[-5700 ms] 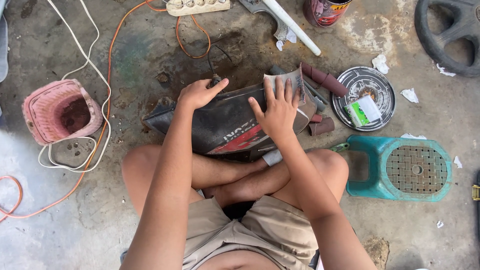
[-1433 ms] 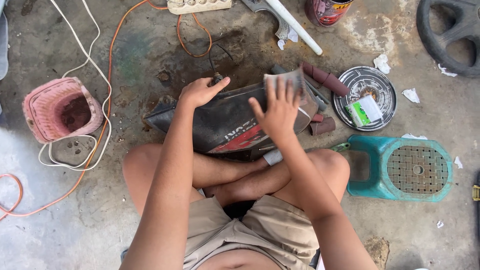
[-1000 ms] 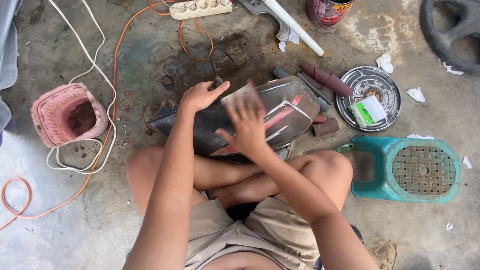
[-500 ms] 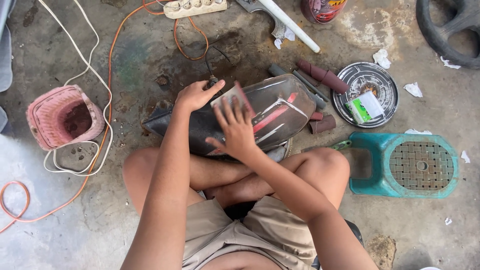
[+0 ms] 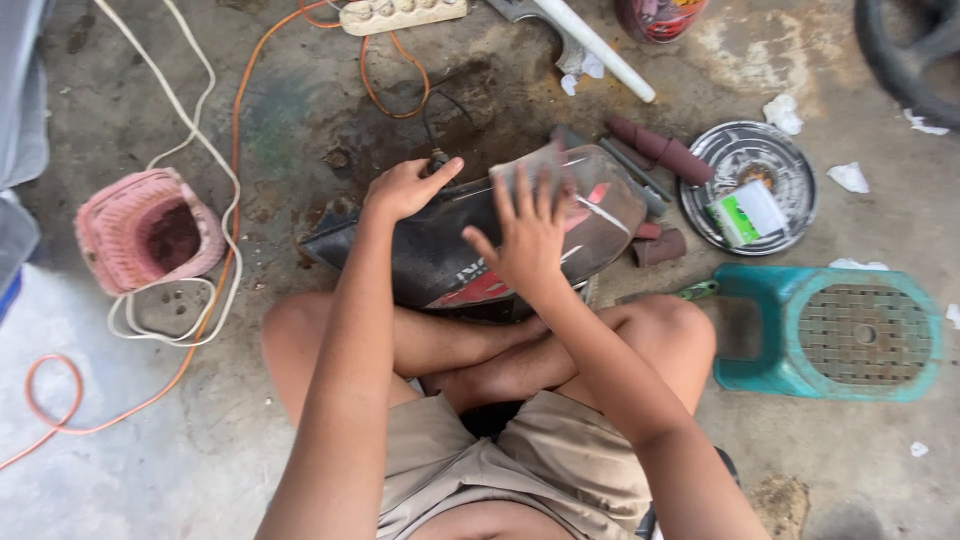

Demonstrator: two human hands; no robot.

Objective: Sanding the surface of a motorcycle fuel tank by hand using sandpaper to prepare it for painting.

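A black motorcycle body panel [image 5: 440, 255] with red and white striping is propped against the crossed legs [image 5: 480, 350] of the seated person, its far edge resting on the stained concrete floor [image 5: 300, 110]. The right hand [image 5: 530, 235] is laid flat on the panel, fingers spread, pressing a grey sheet of sandpaper [image 5: 540, 165] against the surface. The left hand [image 5: 405, 187] is curled loosely over the panel's upper edge, steadying it. To the right, a teal plastic stool [image 5: 830, 330] is seen. Further out, a round metal lid [image 5: 745, 185] holding a green-and-white packet, a pink basket [image 5: 145, 230] ringed by white and orange cables, and a power strip [image 5: 400, 14] are visible.
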